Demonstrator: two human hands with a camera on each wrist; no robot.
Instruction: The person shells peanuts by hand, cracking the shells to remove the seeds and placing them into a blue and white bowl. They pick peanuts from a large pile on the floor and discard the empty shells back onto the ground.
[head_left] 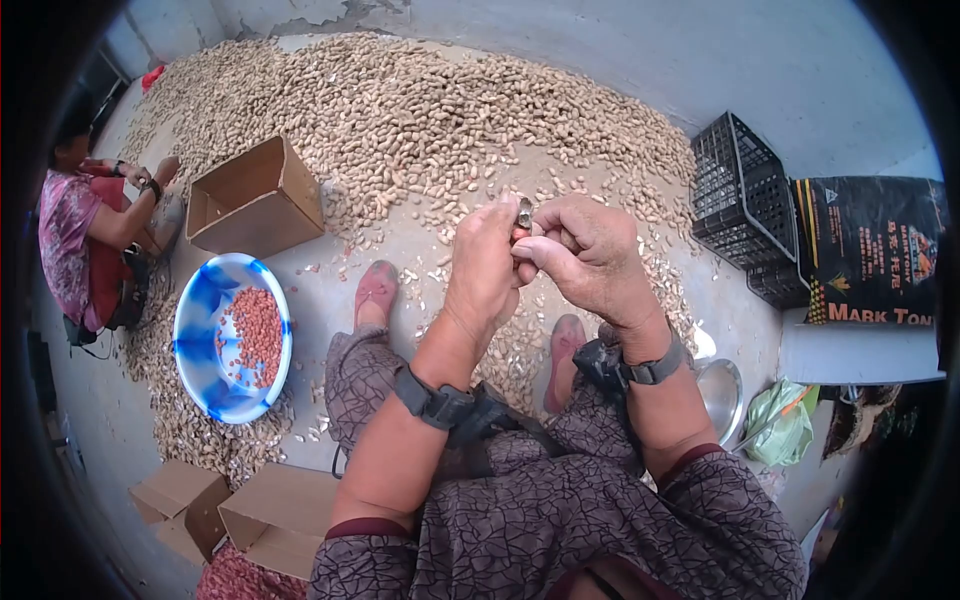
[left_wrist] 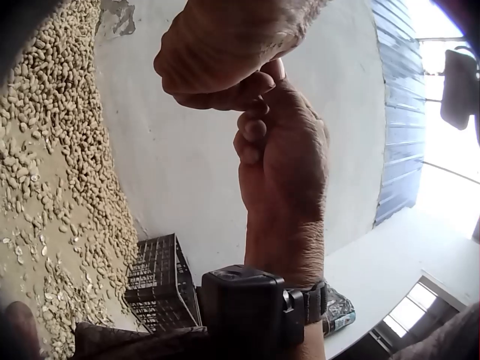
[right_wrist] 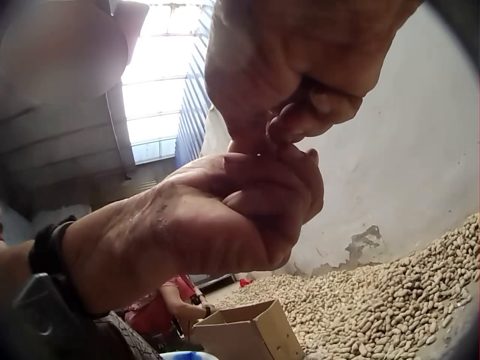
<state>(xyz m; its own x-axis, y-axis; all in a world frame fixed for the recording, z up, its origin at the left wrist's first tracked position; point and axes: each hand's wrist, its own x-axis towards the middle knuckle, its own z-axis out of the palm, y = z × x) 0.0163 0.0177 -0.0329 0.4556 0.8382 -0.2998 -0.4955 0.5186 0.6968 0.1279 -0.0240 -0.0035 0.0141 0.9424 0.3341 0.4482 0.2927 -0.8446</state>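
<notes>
In the head view both hands meet in front of the body. My left hand (head_left: 487, 255) has its fingers curled round a peanut shell (head_left: 525, 213), which stands open at the fingertips. My right hand (head_left: 590, 250) pinches at the same shell from the other side, thumb and curled fingers touching it. Reddish kernels show just below the shell, between the hands. In the left wrist view the right hand (left_wrist: 232, 52) overlaps the left fingertips, and the shell is hidden. The right wrist view also shows the fingertips together.
A blue and white basin (head_left: 185, 340) with reddish kernels stands at the left, near a cardboard box (head_left: 255, 225) and a seated person (head_left: 80, 240). Unshelled peanuts (head_left: 400, 110) lie heaped along the wall. Black crates (head_left: 740, 190) and a green bag (head_left: 782, 430) are at the right.
</notes>
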